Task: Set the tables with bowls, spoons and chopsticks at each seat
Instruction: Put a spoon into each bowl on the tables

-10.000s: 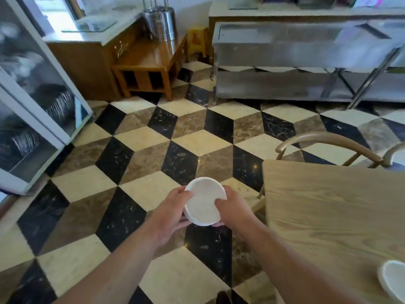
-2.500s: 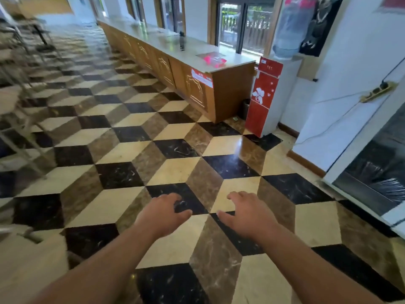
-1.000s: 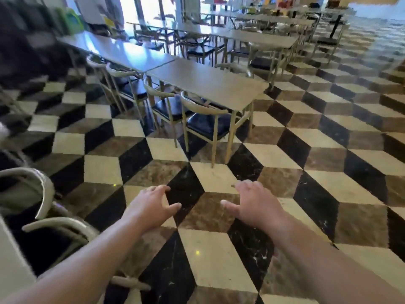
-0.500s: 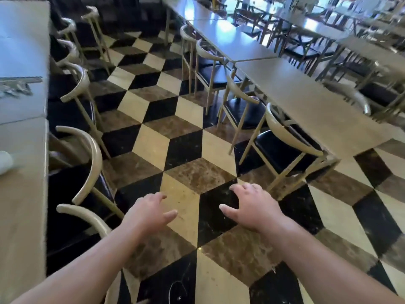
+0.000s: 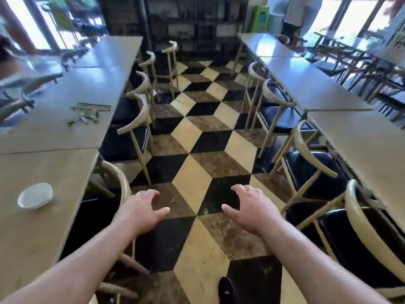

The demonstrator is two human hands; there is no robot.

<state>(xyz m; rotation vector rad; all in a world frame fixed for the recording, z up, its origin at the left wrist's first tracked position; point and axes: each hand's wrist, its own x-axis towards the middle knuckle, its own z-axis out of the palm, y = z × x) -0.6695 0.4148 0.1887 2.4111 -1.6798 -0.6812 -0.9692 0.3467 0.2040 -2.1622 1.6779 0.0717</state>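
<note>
Bottom centre of the frame: the toe of a dark shoe [image 5: 226, 290] on the chequered floor [image 5: 197, 176]. Above it, both forearms reach forward over the aisle. The left hand [image 5: 142, 210], lower centre-left, has a slack grip, fingers spread and lightly bent, holding nothing. The right hand [image 5: 252, 208], lower centre-right, shows the same loose, empty grip. The hands are apart from each other and touch no object. At the lower left, one white bowl [image 5: 35, 195] sits on the near tabletop [image 5: 43, 227], well apart from both hands, with a curved-back chair [image 5: 119, 183] between. On the next tabletop [image 5: 54, 128] behind, middle left, lies a blurred cluster of utensils [image 5: 89, 111], partly long and thin; exact types cannot be told. A row of right-hand tabletops [image 5: 361, 150] runs up the right edge, with dark-seated chairs [image 5: 311, 159] tucked alongside. Upper centre: dark shelving [image 5: 197, 23]. Upper right: a standing person [image 5: 291, 16], blurred.
</note>
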